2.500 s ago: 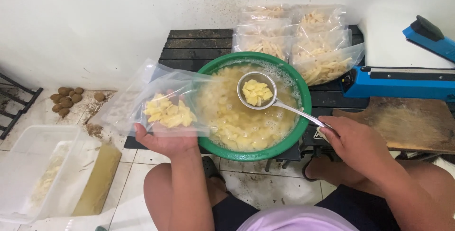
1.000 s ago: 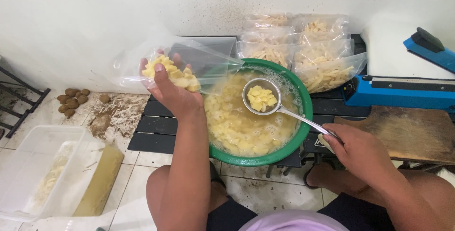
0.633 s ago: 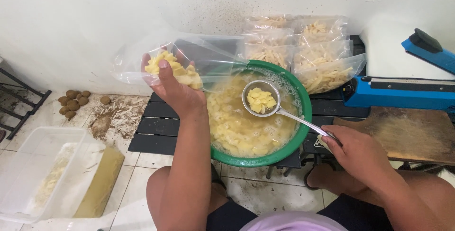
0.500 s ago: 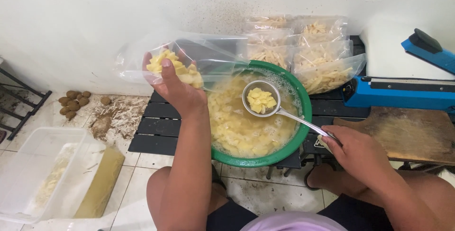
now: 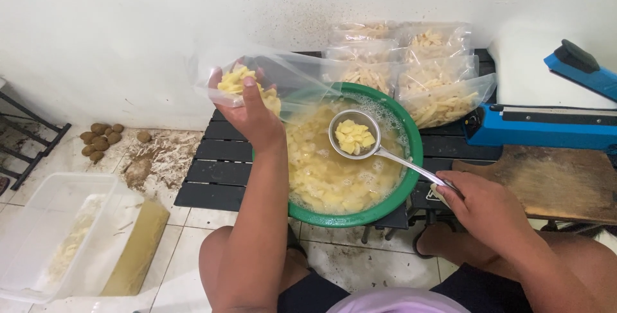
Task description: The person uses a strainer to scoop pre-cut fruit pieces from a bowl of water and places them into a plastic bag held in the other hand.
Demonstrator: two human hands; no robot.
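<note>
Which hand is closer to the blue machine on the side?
Right. The right hand grips the strainer ladle just below the blue sealer; the left hand lifts a plastic bag far across the green basin.

Your right hand (image 5: 485, 210) covers the ladle's handle end. The blue sealer (image 5: 546, 123) at three o'clock and the clear tub (image 5: 38, 223) at eight o'clock run off frame.

— I'm looking down on a black slatted bench (image 5: 215, 171); a green basin (image 5: 411, 159) sits on it, right of centre.

— And at the far edge?

— Clear filled bags (image 5: 443, 98), stacked, touching the basin's far rim. Right, a blue sealer (image 5: 546, 126). On the tiled floor (image 5: 193, 249) left: a plastic tub (image 5: 38, 223), small brown lumps (image 5: 99, 136).
</note>
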